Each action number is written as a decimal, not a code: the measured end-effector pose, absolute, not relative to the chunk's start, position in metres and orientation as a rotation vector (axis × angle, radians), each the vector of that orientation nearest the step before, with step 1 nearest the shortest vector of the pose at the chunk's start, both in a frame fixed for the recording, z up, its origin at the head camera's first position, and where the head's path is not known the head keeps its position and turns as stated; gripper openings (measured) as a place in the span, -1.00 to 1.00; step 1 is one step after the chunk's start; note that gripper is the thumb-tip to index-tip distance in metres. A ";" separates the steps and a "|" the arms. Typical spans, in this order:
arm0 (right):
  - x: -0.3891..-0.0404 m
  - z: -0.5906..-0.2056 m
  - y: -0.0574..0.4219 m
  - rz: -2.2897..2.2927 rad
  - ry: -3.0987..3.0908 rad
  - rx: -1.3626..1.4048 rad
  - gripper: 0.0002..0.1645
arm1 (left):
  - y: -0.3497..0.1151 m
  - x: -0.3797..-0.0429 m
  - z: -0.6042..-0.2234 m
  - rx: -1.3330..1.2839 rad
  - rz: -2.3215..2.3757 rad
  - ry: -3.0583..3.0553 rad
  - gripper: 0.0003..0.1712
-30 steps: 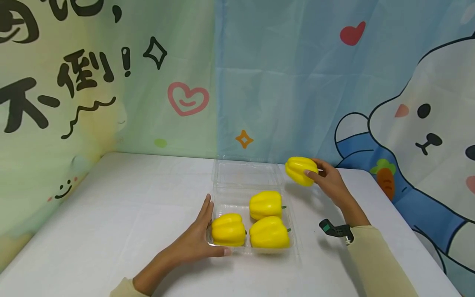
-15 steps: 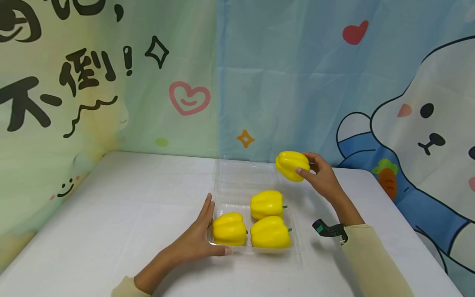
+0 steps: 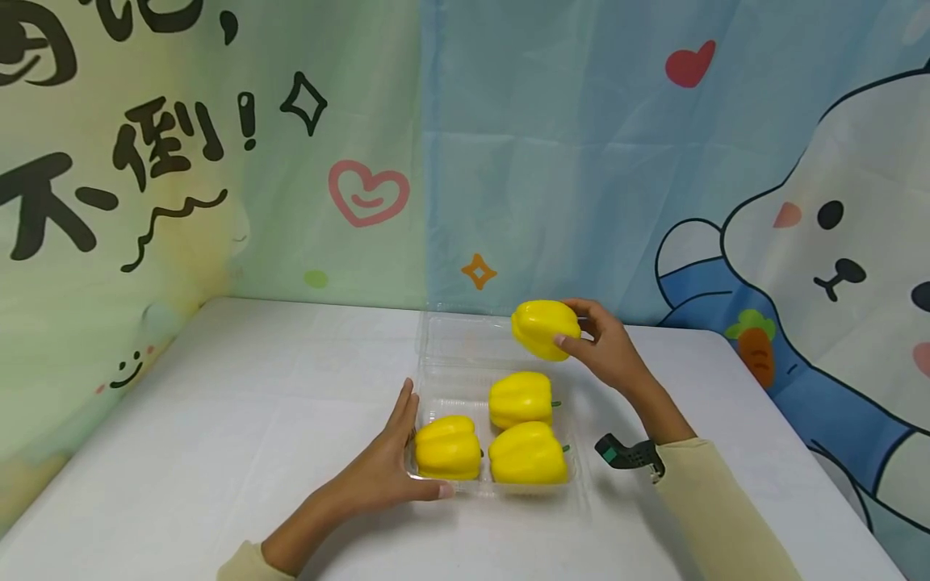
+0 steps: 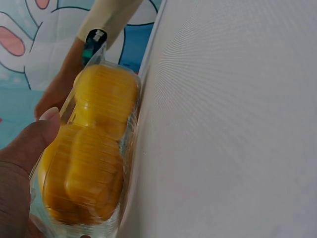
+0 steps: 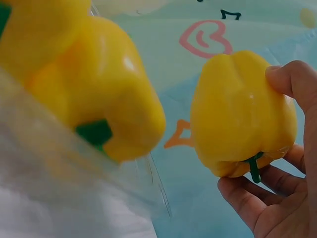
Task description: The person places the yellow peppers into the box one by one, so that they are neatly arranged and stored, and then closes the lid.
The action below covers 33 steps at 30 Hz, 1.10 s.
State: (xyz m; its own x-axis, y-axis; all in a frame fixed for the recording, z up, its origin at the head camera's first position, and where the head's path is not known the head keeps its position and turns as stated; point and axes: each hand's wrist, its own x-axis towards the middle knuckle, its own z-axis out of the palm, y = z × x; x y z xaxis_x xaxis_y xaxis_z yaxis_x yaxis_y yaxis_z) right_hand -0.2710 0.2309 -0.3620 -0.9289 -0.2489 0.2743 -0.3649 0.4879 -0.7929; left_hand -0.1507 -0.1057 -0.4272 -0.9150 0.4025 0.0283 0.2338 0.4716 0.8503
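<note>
Gleaming in right hand, lobed yellow pepper, green stem

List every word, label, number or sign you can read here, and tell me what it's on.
"不倒!": black lettering on the left of the backdrop.
Row above it: cut off by the picture's top edge, so not fully readable.
None readable on the yellow peppers or clear container.

The pepper I hold looks smooth and glossy, the box shiny ribbed plastic, my sleeve and the backdrop cloth.
</note>
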 end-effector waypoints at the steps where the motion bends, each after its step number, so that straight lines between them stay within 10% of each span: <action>1: -0.270 -0.362 0.229 1.449 -2.602 0.552 -0.29 | -0.106 -0.151 -0.427 0.555 1.427 2.539 0.54; 33: -0.247 -0.348 0.182 1.570 -2.601 0.768 -0.25 | -0.105 -0.152 -0.427 0.545 1.434 2.535 0.53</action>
